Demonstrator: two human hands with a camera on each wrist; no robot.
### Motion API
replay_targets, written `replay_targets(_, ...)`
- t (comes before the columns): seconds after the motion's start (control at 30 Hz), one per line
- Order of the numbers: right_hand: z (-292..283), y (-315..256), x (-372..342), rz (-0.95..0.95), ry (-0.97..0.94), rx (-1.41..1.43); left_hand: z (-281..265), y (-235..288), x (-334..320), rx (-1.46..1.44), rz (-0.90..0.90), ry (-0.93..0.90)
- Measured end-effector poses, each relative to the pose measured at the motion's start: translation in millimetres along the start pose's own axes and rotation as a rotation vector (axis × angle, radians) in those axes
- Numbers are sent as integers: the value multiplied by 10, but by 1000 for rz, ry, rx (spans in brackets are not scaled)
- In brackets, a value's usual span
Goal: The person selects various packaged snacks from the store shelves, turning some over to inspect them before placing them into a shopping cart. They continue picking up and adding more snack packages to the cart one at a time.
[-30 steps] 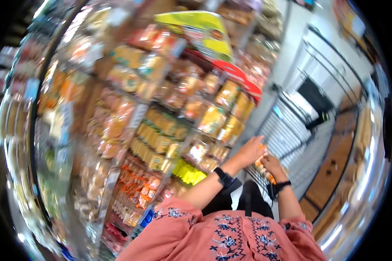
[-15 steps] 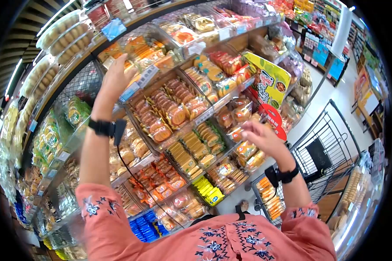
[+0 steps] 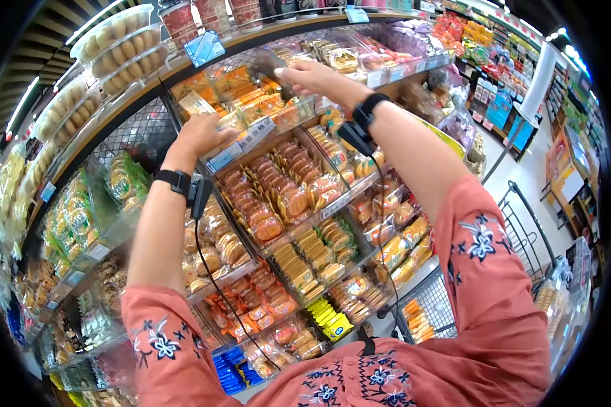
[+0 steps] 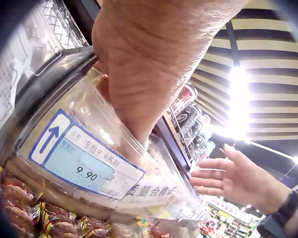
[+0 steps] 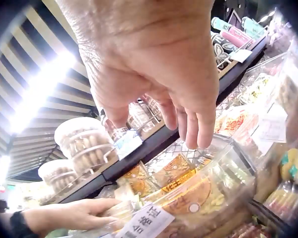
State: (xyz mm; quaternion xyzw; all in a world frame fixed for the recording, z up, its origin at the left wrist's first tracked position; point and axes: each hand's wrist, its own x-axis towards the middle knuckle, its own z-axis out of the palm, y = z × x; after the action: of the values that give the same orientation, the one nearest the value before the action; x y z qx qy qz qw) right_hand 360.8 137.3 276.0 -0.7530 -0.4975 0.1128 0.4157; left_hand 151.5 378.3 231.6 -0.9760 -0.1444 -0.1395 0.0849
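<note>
The left hand [image 3: 204, 132] reaches over the front of a clear bin [image 3: 293, 115], toward 8 o'clock of the orange packets [image 3: 254, 95] inside; its fingers look loosely extended, and whether their tips have hold of anything I cannot tell. The right hand [image 3: 312, 76] hangs above the bin's far end, toward 2 or 3 o'clock of those packets, wide open with fingers straight and nothing in it.

Half a second ago the right hand was lower, over the bins at the right; it has since come up and across to the left hand's bin. The yellow-green sign [image 3: 445, 139], then in plain view, is now mostly behind the right arm.

On the bin's front, a blue-bordered price tag [image 4: 87, 158] with an upward arrow reads "连胜9 9系列" and "9.90". At its 4 o'clock, a white strip [image 4: 151, 191] reads "质量合格证".

Farther out, at 5 o'clock of the orange packets in the head view, lies a bin of round brown biscuits [image 3: 275, 186] in wrappers; yellow packets [image 3: 329, 319] sit lower at its 5 o'clock, blue packets [image 3: 234, 370] near its 6 o'clock. Round tubs [image 3: 122, 47] are stacked at the orange packets' 10 o'clock. Between 4 and 5 o'clock, a shopping cart [image 3: 439, 298] carries orange packs [image 3: 417, 322], as it did half a second ago.
</note>
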Motion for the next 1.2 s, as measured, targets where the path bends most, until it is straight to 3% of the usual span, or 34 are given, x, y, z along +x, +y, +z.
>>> replay_targets(0.27,611,317,1126,226,-102,-92,34,40,-46,-19,-31,70)
replay_targets(0.43,777,418,1396,180,-118,-3,19,67,-54,-23,-46,55)
replay_targets(0.53,766,270,1234,176,-84,-200,-98,147,-75,0,-94,-27)
replay_targets(0.57,820,428,1349,138,-59,-144,-100,147,-73,0,-95,-27)
replay_targets(0.7,690,528,1394,73,-265,-12,-65,141,-72,-15,-74,11)
replay_targets(0.8,646,544,1262,112,-186,38,-109,174,-75,-14,-101,-34)
replay_targets(0.93,714,613,1419,36,-138,-68,-1,105,-84,-60,-43,97)
replay_targets(1.03,642,435,1345,125,-255,-29,-5,83,-74,-54,-39,76)
replay_targets(1.2,524,290,1315,76,-359,-126,-121,163,-94,-73,-74,-4)
